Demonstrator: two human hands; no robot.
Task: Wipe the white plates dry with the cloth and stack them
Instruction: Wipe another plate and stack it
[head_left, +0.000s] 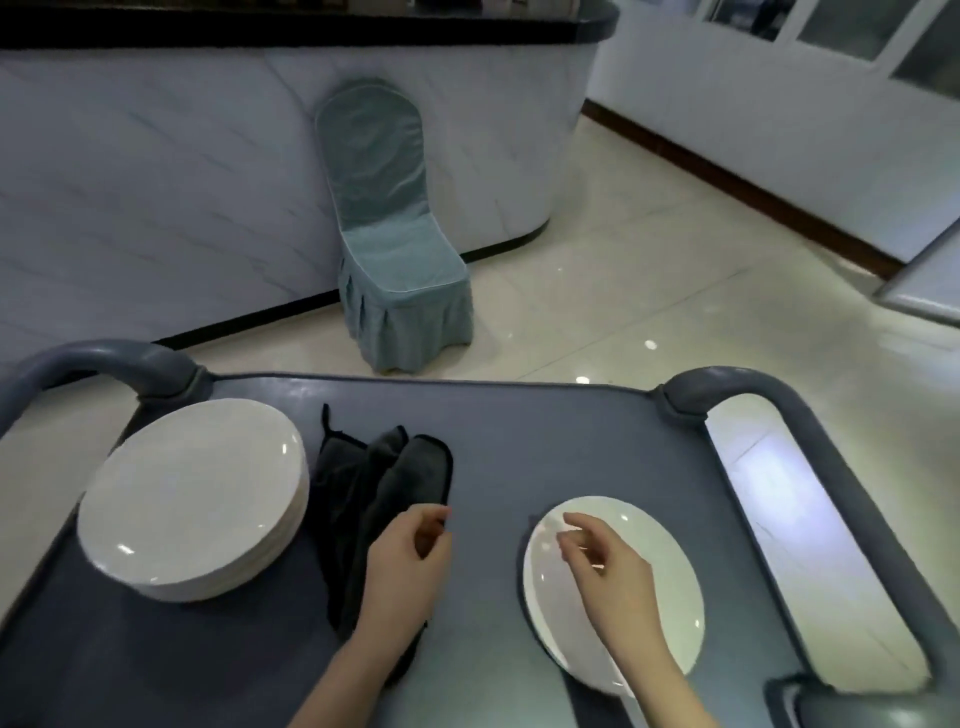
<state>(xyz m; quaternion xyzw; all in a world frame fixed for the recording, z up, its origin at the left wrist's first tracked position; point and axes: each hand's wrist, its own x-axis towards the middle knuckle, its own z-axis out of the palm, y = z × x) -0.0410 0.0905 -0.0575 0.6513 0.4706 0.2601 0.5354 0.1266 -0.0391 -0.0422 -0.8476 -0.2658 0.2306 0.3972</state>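
At the cart's (545, 441) far left corner sits the stack of white plates (192, 499), well apart from both hands. Just beside it, toward the middle, the dark cloth (395, 467) lies crumpled, its long axis running from the far edge back toward the near edge. The left hand (410, 566) hovers over the cloth's near half at its right border, wrist coming in from the near edge. Its fingers (436, 514) are loosely curled, thumb and forefinger apart with nothing between them, so the cloth lies directly under and just ahead of the fingertips. This is the nearer hand for picking it up, and a short drop and pinch looks like all it needs

Toward the near right corner a single white plate (675, 561) lies flat on the cart. The right hand (608, 566) hangs over the plate's left half, fingers relaxed and slightly bent, gripping nothing – whether they touch the plate cannot be told
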